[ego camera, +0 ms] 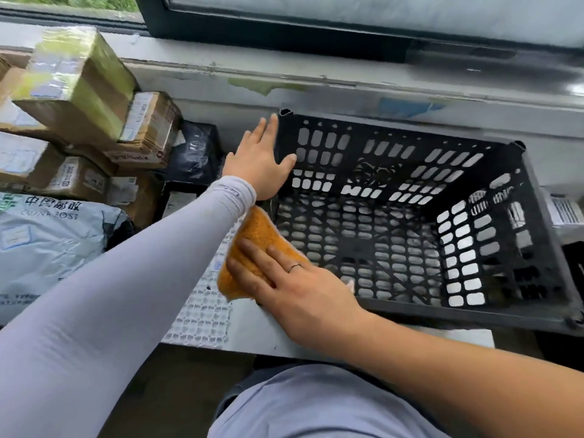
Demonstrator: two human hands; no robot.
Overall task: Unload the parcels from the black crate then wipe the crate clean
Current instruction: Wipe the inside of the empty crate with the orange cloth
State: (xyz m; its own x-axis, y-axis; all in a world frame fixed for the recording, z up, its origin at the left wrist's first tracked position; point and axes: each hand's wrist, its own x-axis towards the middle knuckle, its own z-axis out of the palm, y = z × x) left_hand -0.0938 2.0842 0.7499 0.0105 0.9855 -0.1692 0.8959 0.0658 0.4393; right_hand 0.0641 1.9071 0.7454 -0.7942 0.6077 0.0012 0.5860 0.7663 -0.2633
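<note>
The black crate [410, 222] sits emptied on the bench [252, 336], parcels [79, 121] stacked to its left. The left hand [259, 159] lies flat, fingers straight, against the crate's far-left corner; the right hand [294, 279], fingers straight, presses an orange cloth [256, 235] on the near-left rim, the crate's interior lying to its right.

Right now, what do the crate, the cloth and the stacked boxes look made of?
Black crate: moulded plastic, matte, with slotted lattice walls. Orange cloth: soft, fuzzy fabric, possibly microfibre, creased under the right hand. Boxes: brown cardboard wrapped in glossy tape, which shows glare.
</note>
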